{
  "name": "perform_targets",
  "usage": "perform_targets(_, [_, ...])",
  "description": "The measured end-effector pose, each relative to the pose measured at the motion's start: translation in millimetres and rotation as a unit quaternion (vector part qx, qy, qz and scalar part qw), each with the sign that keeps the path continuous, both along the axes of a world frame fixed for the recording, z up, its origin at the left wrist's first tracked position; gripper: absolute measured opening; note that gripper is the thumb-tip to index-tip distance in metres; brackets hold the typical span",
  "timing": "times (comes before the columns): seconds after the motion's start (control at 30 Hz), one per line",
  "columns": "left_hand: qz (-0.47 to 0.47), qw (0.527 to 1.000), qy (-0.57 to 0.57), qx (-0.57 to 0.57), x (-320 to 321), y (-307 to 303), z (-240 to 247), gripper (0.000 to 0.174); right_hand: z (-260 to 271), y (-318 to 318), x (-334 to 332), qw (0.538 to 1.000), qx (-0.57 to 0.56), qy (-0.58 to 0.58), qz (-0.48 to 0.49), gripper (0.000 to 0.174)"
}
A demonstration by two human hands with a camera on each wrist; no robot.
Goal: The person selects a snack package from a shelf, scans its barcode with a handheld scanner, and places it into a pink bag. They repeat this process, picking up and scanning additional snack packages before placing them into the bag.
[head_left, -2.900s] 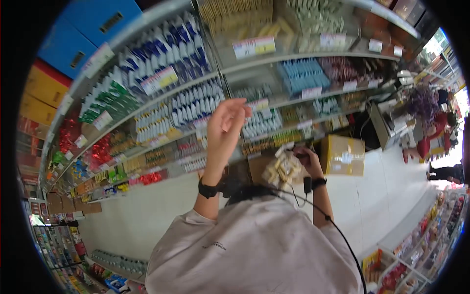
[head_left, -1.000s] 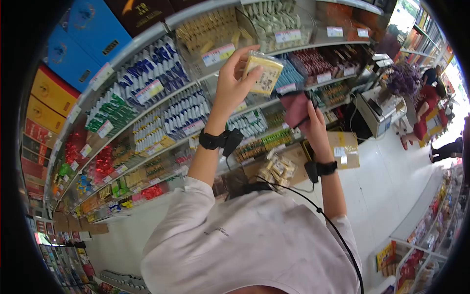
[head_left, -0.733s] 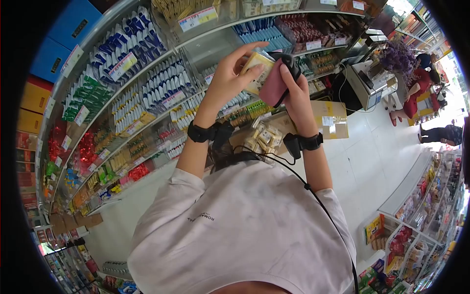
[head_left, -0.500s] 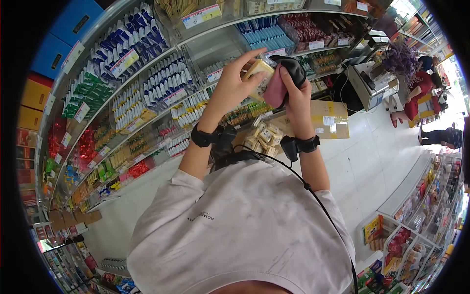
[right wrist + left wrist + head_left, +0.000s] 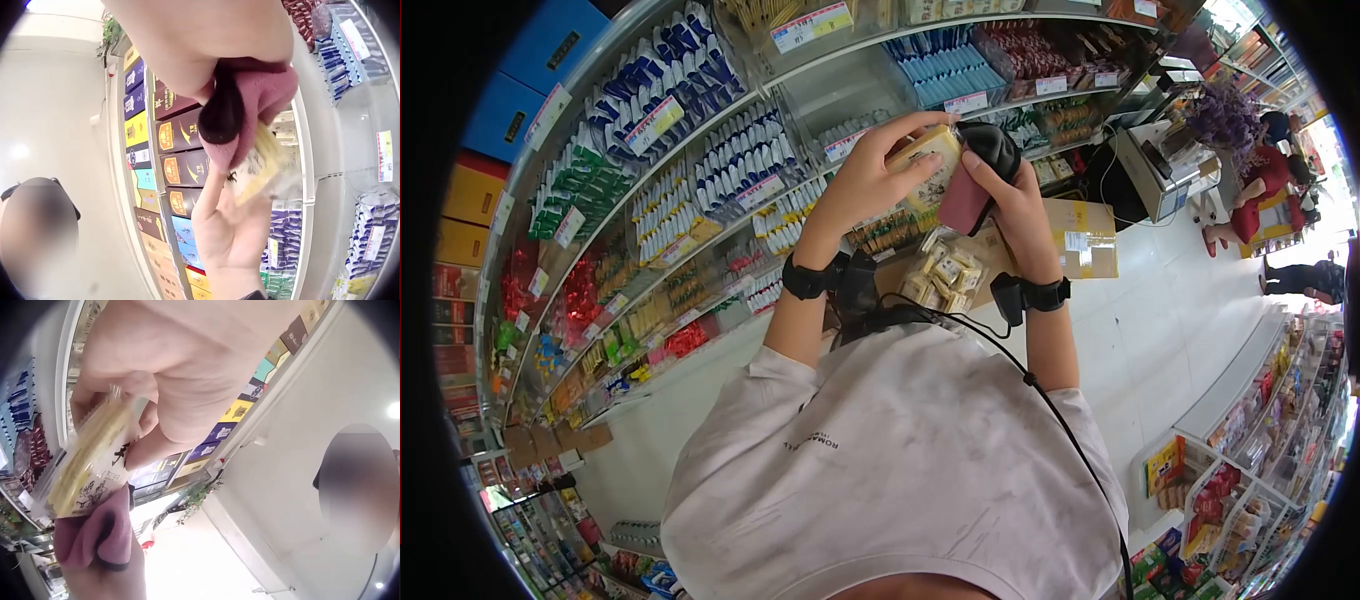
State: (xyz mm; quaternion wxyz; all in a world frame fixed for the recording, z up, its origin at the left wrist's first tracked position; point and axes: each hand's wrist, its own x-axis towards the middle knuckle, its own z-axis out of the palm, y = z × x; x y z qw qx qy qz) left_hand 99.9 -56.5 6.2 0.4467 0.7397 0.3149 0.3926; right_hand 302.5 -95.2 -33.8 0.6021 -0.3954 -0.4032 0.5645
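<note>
One clear-wrapped yellow packet (image 5: pixel 94 461), printed face showing, was gripped in the left hand (image 5: pixel 868 183) before the shelves (image 5: pixel 822 95); the right hand (image 5: pixel 1015 205) clutched a pink-and-black cloth item (image 5: pixel 965 200) at the packet's edge.

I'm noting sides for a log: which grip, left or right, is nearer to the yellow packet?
The left grip, which holds the yellow packet itself. The right grip is to the packet's right in the head view, holding a pink and black cloth.
</note>
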Motion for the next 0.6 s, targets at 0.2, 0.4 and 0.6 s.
perform_targets(0.2, [0.015,0.999,0.032,0.035,5.0,-2.0,-2.6,0.042,-13.7,4.5,2.7,0.999,0.043,-0.009,-0.029,0.021])
perform_targets(0.4, [0.097,0.992,-0.064,-0.049,20.2,-12.0,10.3,0.038,-4.3,3.5,-1.0,0.975,-0.021,0.218,-0.038,0.027])
perform_targets(0.6, [0.232,0.961,-0.041,0.148,37.7,-4.3,-7.2,0.045,-16.1,-2.7,-19.4,0.981,-0.003,0.192,-0.018,0.028])
